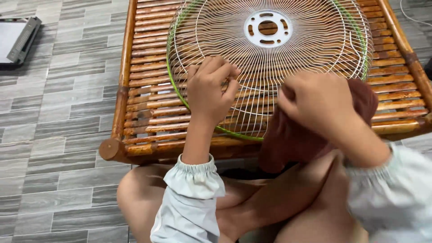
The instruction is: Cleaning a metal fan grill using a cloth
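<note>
A round white wire fan guard (310, 49) with a green rim lies flat on a low slatted bamboo table (148, 112). My left hand (210, 89) rests on the guard's near left part, fingers curled around its wires. My right hand (315, 102) is closed on a dark reddish-brown cloth (288, 141), pressing it against the guard's near edge. The cloth hangs down over the table's front edge toward my knees. Both arms wear pale grey sleeves with gathered cuffs.
Grey plank-pattern floor tiles (58, 135) surround the table. A flat dark and light grey device (17, 39) lies on the floor at the far left. My bare knees (139, 193) are tucked against the table's front edge.
</note>
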